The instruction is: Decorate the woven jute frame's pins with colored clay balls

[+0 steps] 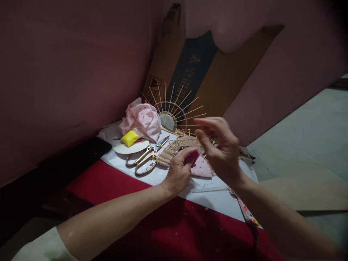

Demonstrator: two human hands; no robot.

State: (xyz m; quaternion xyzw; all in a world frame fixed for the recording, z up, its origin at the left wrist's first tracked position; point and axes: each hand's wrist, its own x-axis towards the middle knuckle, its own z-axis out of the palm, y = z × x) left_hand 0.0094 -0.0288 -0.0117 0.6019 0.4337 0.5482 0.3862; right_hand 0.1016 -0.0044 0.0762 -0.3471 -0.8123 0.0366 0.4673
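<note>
My left hand (178, 170) is closed around a small magenta object (193, 157), held over a piece of pink spotted fabric (201, 168). My right hand (220, 145) hovers just above, thumb and fingers curled in a pinch over a half-round piece wound with jute cord (174, 148) and stuck with coloured pins; what the pinch holds is too small to see. Both hands work over a white sheet (163, 175) on a red cloth (174, 224).
Gold-handled scissors (146, 156) lie left of the jute piece. Behind are a sunburst frame of wooden sticks (171, 108), bunched pink spotted fabric (143, 121), a yellow block (129, 138) on a white disc and a leaning cardboard box (195, 72). A dark phone-like slab (81, 154) lies at left.
</note>
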